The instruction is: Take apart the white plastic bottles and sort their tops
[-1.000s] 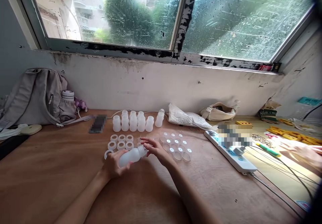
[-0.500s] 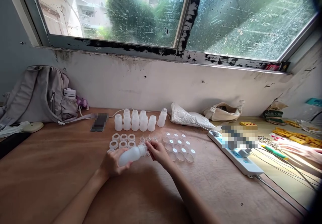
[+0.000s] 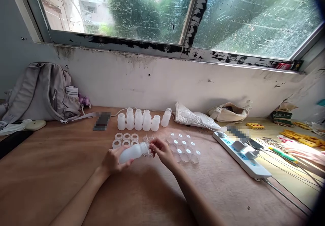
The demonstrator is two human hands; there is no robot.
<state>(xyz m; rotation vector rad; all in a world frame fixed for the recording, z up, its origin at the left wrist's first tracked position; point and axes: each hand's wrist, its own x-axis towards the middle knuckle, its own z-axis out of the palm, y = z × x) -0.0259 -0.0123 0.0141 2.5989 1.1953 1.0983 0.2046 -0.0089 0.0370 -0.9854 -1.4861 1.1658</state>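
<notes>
My left hand (image 3: 113, 159) is wrapped round a frosted white bottle (image 3: 132, 153), tilted with its neck toward the right. At the bottle's mouth, the fingers of my right hand (image 3: 160, 150) are pinched together; what they hold is too small to make out. White rings (image 3: 126, 137) lie in rows behind my left hand. Small clear parts (image 3: 145, 139) are partly hidden behind the bottle neck and my right hand. Several clear round caps (image 3: 185, 156) with white centres lie to the right. Behind them all, several frosted bottles (image 3: 138, 121) stand upright, and one bottle (image 3: 166, 117) leans at their right.
A white power strip (image 3: 241, 156) with plugs and cables lies on the right. Along the wall are a grey backpack (image 3: 38, 90), a phone (image 3: 102, 121), a white padded packet (image 3: 194, 117) and a beige pouch (image 3: 230, 112). Yellow pieces (image 3: 299, 138) lie at the far right.
The view has shifted slightly. My right hand's fingertips are now a little apart from the bottle's mouth, while my left hand keeps its hold on the bottle.
</notes>
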